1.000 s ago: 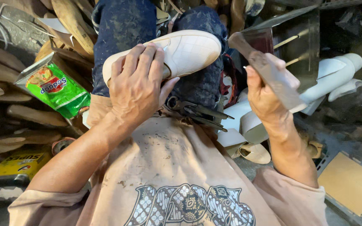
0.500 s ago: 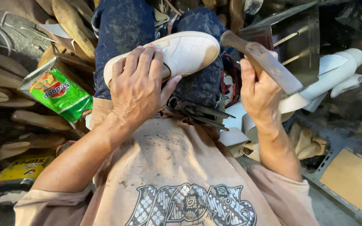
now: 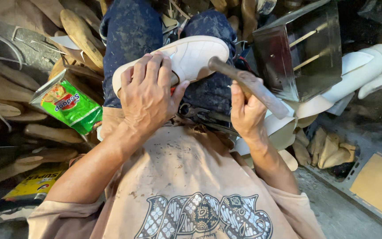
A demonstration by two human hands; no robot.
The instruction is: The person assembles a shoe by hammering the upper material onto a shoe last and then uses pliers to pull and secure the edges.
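a green snack bag (image 3: 69, 105) is lying among wooden shoe forms (image 3: 82, 35) at the left, and a metal box (image 3: 301, 48) is standing at the right. the left hand (image 3: 149, 99) is clamping a pale shoe (image 3: 186, 59) on the knees, its grip closed. the right hand (image 3: 244, 113) is gripping a hammer (image 3: 248, 86) whose head is touching the shoe's toe.

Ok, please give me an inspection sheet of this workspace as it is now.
Surface: lap in dark trousers; no table seen.
Job's things: cream shoe sole up on lap; hammer, head at sole.
Clutter: green snack bag, wooden lasts, metal box, pliers, yellow packet.
Hands: left hand presses shoe; right hand grips hammer.
Cables: nothing seen.
Surroundings: cream cut pieces.
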